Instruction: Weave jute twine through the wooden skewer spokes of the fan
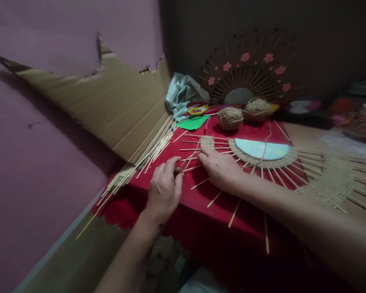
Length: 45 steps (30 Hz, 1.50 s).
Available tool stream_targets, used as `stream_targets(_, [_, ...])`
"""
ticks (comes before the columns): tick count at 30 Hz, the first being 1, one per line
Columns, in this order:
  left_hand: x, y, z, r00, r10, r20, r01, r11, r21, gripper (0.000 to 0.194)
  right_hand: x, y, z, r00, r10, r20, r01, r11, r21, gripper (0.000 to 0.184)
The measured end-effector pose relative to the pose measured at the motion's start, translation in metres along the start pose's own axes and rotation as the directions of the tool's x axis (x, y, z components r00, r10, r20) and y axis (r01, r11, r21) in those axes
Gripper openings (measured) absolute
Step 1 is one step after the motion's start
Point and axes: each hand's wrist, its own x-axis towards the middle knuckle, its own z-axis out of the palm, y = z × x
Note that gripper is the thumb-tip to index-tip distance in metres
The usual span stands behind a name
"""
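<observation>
A half-round woven fan frame of thin sticks lies on the red cloth (183, 191), around a light-blue half disc (259, 149). My left hand (165, 185) is closed in a pinch on twine (190, 156) at the left stick ends. Closed over the sticks beside the small woven twine patch (207, 142) is my right hand (219, 169); its fingertips are partly hidden, and it seems to grip a stick there. A wide woven band (332, 183) spans the sticks on the right, partly behind my right forearm.
Two twine balls (230, 118) sit behind the frame. Loose sticks (122, 179) lie at the table's left edge, beside a torn cardboard sheet (118, 106) against the wall. A flower-decorated fan (244, 73) stands at the back, near a grey-blue cloth (184, 93) and green paper (192, 122).
</observation>
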Motion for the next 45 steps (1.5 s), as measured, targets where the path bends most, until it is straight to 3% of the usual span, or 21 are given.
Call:
stream_targets(5, [-0.003,0.01,0.002,0.997,0.02,-0.08,-0.009,0.99,0.139,0.036,0.001,-0.001,-0.001,0.999,0.032,0.025,-0.033,0.999,0.006,0.028])
stream_targets(11, [-0.006,0.03,0.006,0.983,0.143,-0.113,-0.1,0.941,0.323,0.022,0.002,-0.003,-0.001,0.999,0.039,0.027,-0.04,0.999,0.025,0.026])
stream_targets(16, [0.0,0.039,0.011,0.984,0.177,-0.012,-0.172,0.969,0.179,0.021,0.003,0.007,0.002,0.998,0.034,-0.054,-0.023,0.981,0.195,0.013])
stream_targets(20, [0.01,0.049,0.017,0.984,0.169,0.049,-0.168,0.985,-0.033,0.022,0.001,0.025,-0.007,0.97,0.189,-0.151,-0.121,0.919,0.375,0.011])
stream_targets(23, [0.017,0.057,0.022,0.972,0.217,0.092,-0.205,0.971,-0.121,0.02,-0.006,0.04,-0.018,0.937,0.283,-0.207,-0.183,0.899,0.399,0.015])
stream_targets(27, [0.022,0.06,0.026,0.95,0.273,0.149,-0.255,0.959,-0.127,0.016,-0.023,0.046,-0.026,0.948,0.12,-0.294,0.015,0.909,0.418,0.039])
stream_targets(29, [0.021,0.058,0.027,0.941,0.295,0.167,-0.281,0.954,-0.106,0.017,-0.031,0.043,-0.026,0.961,-0.019,-0.277,0.146,0.884,0.445,0.056])
stream_targets(31, [0.021,0.055,0.026,0.931,0.324,0.167,-0.314,0.946,-0.085,0.019,-0.037,0.038,-0.024,0.963,-0.119,-0.242,0.221,0.863,0.455,0.06])
stream_targets(33, [0.022,0.053,0.023,0.91,0.377,0.175,-0.365,0.926,-0.097,0.02,-0.041,0.035,-0.024,0.973,-0.132,-0.19,0.203,0.88,0.429,0.047])
stream_targets(36, [0.028,0.049,0.009,0.869,0.432,0.241,-0.375,0.893,-0.251,0.019,-0.043,0.037,-0.028,0.996,-0.028,-0.079,0.054,0.933,0.357,0.018])
stream_targets(38, [0.034,0.044,-0.002,0.892,0.362,0.27,-0.267,0.905,-0.331,0.022,-0.045,0.043,-0.032,1.0,0.029,-0.008,-0.024,0.932,0.362,0.014])
stream_targets(40, [0.041,0.036,-0.01,0.941,0.227,0.25,-0.158,0.95,-0.27,0.022,-0.048,0.048,-0.037,0.998,0.033,0.058,-0.054,0.91,0.412,0.015])
stream_targets(42, [0.047,0.026,-0.012,0.945,0.167,0.282,-0.112,0.974,-0.199,0.017,-0.052,0.051,-0.041,0.995,-0.004,0.099,-0.042,0.889,0.455,0.017])
stream_targets(45, [0.053,0.015,-0.004,0.933,0.164,0.321,-0.115,0.979,-0.167,0.013,-0.057,0.05,-0.046,0.985,-0.102,0.141,0.022,0.878,0.478,0.019])
